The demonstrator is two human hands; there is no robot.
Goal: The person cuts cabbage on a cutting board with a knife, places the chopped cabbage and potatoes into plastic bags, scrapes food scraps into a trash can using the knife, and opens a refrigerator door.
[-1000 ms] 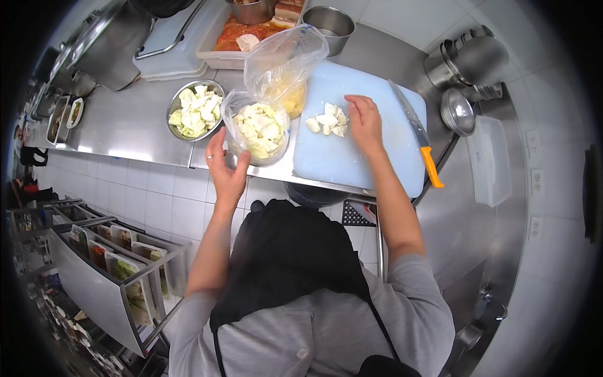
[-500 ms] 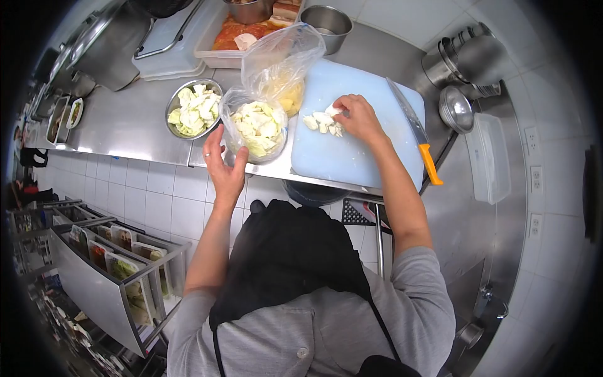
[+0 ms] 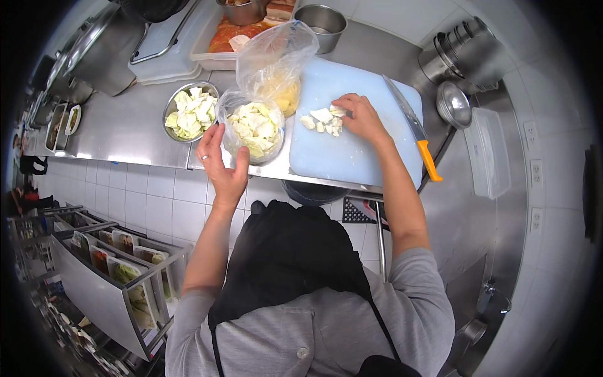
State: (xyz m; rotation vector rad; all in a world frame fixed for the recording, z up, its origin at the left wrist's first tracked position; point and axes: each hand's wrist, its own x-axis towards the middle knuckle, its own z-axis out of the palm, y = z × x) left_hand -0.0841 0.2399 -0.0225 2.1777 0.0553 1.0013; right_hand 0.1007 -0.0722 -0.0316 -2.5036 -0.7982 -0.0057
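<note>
Pale pieces [image 3: 323,115] lie in a small pile on the blue cutting board [image 3: 352,154]. My right hand [image 3: 361,117] is at the pile's right side, its fingers bent down around some pale pieces. My left hand [image 3: 223,164], fingers apart and holding nothing, rests beside the near left side of a clear plastic bag of cut cabbage [image 3: 254,131]. A second clear bag with yellow pieces [image 3: 281,91] stands behind it. Left of the bags is a steel bowl of cut cabbage [image 3: 191,114]. A knife with an orange handle [image 3: 428,161] lies along the board's right edge.
Behind the bags are a tub of red meat [image 3: 239,36] and an empty steel pot [image 3: 321,28]. Steel bowls [image 3: 453,105] and a clear plastic container [image 3: 489,152] stand at the right. An open drawer of food containers [image 3: 119,270] is at the lower left.
My right hand has moved from beside the pile onto its right side, and its fingers have closed on pale pieces. My left hand stays by the bag. The view has shifted slightly.
</note>
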